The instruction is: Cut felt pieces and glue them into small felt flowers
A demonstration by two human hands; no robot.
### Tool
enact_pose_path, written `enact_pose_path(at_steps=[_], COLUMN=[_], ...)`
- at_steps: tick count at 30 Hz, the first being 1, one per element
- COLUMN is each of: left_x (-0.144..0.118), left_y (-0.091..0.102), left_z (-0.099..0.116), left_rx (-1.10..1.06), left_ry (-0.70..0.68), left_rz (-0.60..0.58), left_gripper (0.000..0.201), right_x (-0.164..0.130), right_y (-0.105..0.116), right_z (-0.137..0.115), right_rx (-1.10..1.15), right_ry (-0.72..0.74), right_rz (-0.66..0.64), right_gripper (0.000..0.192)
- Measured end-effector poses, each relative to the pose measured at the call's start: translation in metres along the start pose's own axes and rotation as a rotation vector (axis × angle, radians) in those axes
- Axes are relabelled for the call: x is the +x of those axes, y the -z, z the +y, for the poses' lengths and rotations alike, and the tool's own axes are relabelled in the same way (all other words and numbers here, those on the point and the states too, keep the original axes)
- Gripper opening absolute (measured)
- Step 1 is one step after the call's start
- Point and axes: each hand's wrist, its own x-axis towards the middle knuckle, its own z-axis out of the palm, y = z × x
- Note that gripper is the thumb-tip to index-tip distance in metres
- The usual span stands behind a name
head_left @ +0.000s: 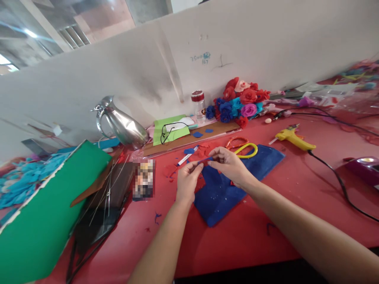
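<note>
My left hand [188,178] and my right hand [229,163] meet over the red table [237,232], pinching a small blue paper strip [205,160] between their fingertips. Below them lies a blue cloth [220,193]. Yellow-handled scissors [247,150] and orange-handled scissors [237,141] rest just behind my right hand. Red and blue paper scraps [195,152] and a white marker [186,158] lie behind my left hand.
A yellow glue gun [293,137] with a black cable [340,183] lies to the right. Paper flowers [238,100], a jar [199,104] and a metal jug [122,124] stand by the wall. A green sheet [50,209] and wires [105,193] sit left.
</note>
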Motion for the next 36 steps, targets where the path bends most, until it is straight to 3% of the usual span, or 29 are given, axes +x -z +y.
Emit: enact_pose_path(at_steps=[6, 13, 26, 36], left_x=[-0.0016, -0.0041, -0.0025, 0.0009], left_y=[-0.0008, -0.0023, -0.0005, 0.0002], left_z=[0.0024, 0.0071, 0.0055, 0.0006], left_rx=[-0.017, -0.040, -0.026, -0.030], left_ry=[0.004, -0.006, -0.005, -0.016], left_rz=[0.007, 0.020, 0.047, -0.035], left_gripper=[0.019, 0.016, 0.015, 0.018], right_x=[0.0000, 0.0030, 0.0013, 0.0005], right_y=[0.0012, 0.0052, 0.0041, 0.0013], right_z=[-0.0005, -0.0023, -0.0058, -0.0022], right_rx=[-0.012, -0.069, -0.102, -0.104], right_ry=[-0.008, -0.120, -0.070, 0.015], right_rz=[-0.018, -0.075, -0.079, -0.038], right_gripper=[0.023, 0.016, 0.019, 0.020])
